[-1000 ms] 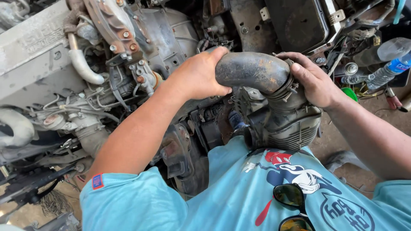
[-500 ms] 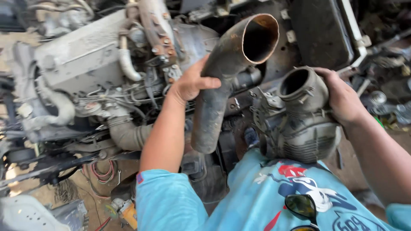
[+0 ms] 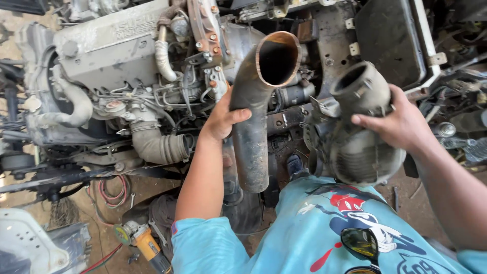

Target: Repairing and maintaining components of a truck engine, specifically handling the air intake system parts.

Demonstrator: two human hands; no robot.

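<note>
Two hands are each gripping a part above the grimy engine block (image 3: 111, 56): left hand (image 3: 220, 119) is closing round the bent, rusty-mouthed dark metal pipe (image 3: 256, 116), holding it upright; right hand (image 3: 398, 122) is clasping the grey ribbed housing (image 3: 357, 137) (apart, not touching), likely keeping them separated.

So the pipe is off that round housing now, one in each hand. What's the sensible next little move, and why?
Probably set the pipe down first. The left hand grips it mid-length, upright, its open end up and clear of the housing, which the right hand holds against the body. Both hands are full, and the housing looks bulkier, so freeing the left hand would let two hands steady it.
</note>
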